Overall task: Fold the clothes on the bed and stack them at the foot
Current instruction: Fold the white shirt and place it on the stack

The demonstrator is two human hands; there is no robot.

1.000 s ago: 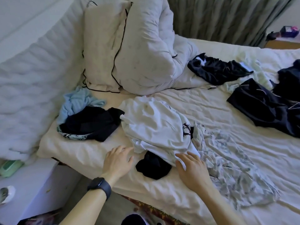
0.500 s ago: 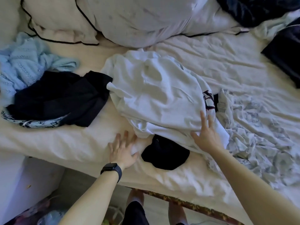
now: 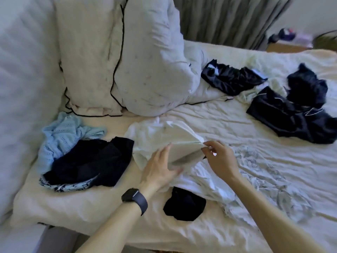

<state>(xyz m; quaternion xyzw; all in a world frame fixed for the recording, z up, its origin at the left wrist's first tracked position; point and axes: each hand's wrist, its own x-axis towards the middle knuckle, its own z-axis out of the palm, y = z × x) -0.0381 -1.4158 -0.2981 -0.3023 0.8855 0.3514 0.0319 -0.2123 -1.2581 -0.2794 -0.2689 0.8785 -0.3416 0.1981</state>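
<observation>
While no folded garment or stack shows anywhere on the bed (image 3: pixel 209 123), I'd judge the job barely begun: one white top (image 3: pixel 155 132) is in hand and everything else lies loose. The right hand (image 3: pixel 219 159) pinches an edge of that top between thumb and fingertips and holds it lifted off the sheet, so a flap hangs like a tent between the two hands. The left hand (image 3: pixel 160 170), fingers straight and together, lies flat against that flap and grips nothing. The rest of the top lies crumpled beyond the left hand and between the forearms.

Left to do, by my reckoning:
- a small black piece (image 3: pixel 184 203) just below the wrists
- a dark heap (image 3: pixel 91 161) over a blue knit (image 3: pixel 62 136), out past the left hand
- navy clothes (image 3: pixel 291 121) well beyond the right hand
- a grey-printed cloth (image 3: pixel 264 172) just right of the right hand, though I cannot tell whether that is clothing or bedding

Pillows (image 3: pixel 118 61) stand far beyond the left hand.

I can read no writing. No label or brand shows on any garment, and the watch (image 3: pixel 135 198) on the left wrist has a dark face.
</observation>
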